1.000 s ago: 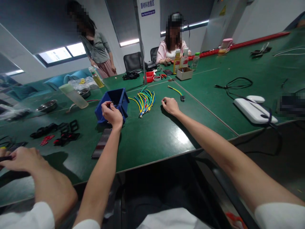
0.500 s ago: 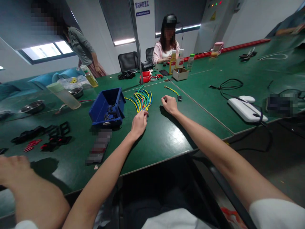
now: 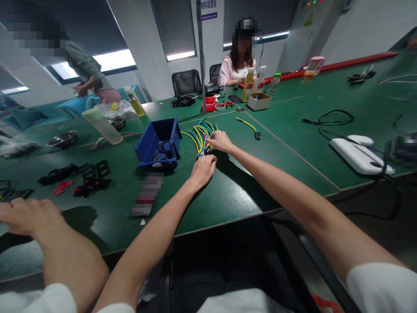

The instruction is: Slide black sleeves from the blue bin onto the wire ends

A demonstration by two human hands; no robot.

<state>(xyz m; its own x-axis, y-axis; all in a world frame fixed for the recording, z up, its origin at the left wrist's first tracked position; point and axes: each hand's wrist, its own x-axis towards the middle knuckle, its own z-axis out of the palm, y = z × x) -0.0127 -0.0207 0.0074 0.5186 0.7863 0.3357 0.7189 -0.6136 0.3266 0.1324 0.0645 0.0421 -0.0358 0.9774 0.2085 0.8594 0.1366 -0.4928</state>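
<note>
A fanned bundle of yellow, green and blue wires (image 3: 202, 132) with metal and dark ends lies on the green table. My right hand (image 3: 221, 141) reaches over the bundle's right side, its fingertips pinched on a wire there. Just below the near ends of the wires is my left hand (image 3: 202, 171), its fingers curled together; whatever they hold is too small or hidden to make out. To the right lies a separate yellow-green wire (image 3: 249, 124) with a black connector. A blue bin (image 3: 158, 143) holding dark parts stands left of the bundle.
A blurred-out flat object (image 3: 147, 194) lies before the bin. Black and red parts (image 3: 91, 182) are farther left, near another person's arm (image 3: 65, 243). A white device (image 3: 358, 154) with a black cable is at the right. A person (image 3: 239, 65) sits across the table.
My right hand has moved left, from beside the separate wire onto the bundle. My left hand has drawn back slightly from the wire ends. The view has turned a little left.
</note>
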